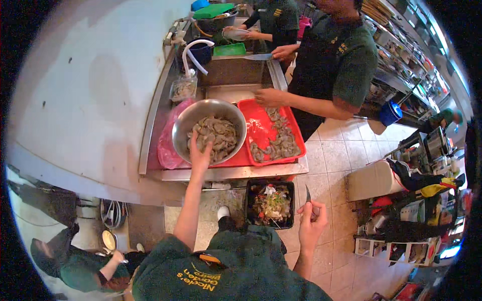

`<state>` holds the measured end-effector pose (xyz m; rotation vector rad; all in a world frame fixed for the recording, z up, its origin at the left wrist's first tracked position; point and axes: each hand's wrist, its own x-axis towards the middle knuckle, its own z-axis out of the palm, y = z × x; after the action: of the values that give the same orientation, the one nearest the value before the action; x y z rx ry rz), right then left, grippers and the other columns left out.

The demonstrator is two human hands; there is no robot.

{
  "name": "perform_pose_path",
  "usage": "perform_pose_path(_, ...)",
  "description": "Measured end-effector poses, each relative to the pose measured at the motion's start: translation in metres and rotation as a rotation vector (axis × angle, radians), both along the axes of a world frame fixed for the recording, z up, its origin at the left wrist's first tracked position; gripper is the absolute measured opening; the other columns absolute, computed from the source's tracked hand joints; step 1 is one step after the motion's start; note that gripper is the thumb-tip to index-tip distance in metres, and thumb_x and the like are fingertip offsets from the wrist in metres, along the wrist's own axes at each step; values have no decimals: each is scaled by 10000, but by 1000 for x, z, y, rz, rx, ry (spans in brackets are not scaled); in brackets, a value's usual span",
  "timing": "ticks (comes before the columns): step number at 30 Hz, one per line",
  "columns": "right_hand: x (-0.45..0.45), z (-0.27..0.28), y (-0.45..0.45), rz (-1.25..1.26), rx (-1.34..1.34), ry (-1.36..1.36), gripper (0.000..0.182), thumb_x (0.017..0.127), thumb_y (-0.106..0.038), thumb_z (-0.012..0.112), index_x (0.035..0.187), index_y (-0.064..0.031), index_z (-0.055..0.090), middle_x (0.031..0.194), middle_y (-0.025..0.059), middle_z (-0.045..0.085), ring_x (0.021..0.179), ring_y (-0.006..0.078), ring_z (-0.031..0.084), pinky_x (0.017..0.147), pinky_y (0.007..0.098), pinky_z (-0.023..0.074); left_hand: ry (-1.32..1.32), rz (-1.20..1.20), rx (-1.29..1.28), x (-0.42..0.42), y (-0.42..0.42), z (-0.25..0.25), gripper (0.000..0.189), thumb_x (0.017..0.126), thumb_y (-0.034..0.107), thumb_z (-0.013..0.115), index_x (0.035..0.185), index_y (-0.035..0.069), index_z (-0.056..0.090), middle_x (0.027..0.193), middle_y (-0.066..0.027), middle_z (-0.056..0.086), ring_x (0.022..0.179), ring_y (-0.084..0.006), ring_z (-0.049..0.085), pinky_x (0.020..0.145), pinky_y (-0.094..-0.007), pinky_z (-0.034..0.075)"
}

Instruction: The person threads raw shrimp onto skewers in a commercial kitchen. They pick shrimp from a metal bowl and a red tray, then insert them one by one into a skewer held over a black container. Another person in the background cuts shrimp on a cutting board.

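Note:
My left hand (200, 151) reaches over the near rim of a steel mixing bowl (182, 128). Its spread fingertips touch the raw grey shrimp (224, 137) heaped inside; whether a shrimp lies between them is hard to see. Off to the right, above the floor, my right hand (313, 218) grips a small curved-blade knife (308, 195), blade pointing away from me. Beside the bowl sits a red plastic tray (258, 129), with more shrimp (282, 141) along its right and near sides. A co-worker's hand (269, 98) hovers at the tray's far edge.
The same co-worker holds a large knife (260, 57). Left of the bowl lies a pink plastic bag (169, 150), near a clear container (183, 88) and a white faucet hose (186, 56). A black waste bin (250, 203) stands below the steel counter edge (233, 173). Other people work behind.

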<state>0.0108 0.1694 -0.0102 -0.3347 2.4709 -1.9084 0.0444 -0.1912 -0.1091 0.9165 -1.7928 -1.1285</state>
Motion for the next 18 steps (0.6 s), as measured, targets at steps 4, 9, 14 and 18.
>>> perform_pose_path(4,6,-4,5,-14,-25,-103,111,961,-152,528,956,-44,503,699,24,595,503,20,407,438,184,298,-29,62,-254,-4,11,-2,479,871,97,598,1325,46,453,1333,-154,481,1211,-262,478,1017,-382,374)
perform_pose_path(9,4,-9,4,-28,-8,-86,123,967,-178,524,948,-64,483,702,27,589,468,7,361,401,183,259,188,-412,239,-33,72,-6,360,871,44,576,1229,28,540,1151,-115,622,989,-196,621,872,-317,479)
perform_pose_path(14,6,-7,8,-64,-34,-154,105,959,-156,534,951,-58,495,708,28,604,479,14,376,413,186,272,-124,-1010,-110,-74,112,-38,407,864,175,596,1237,24,533,1182,-175,589,1045,-301,600,879,-392,476)
perform_pose_path(18,12,-6,16,-132,-42,-179,102,952,-145,542,947,-53,497,708,32,613,475,22,386,413,189,278,-382,-846,-437,-124,105,-85,390,850,305,589,1115,19,574,1120,-184,593,1064,-371,557,898,-466,446)
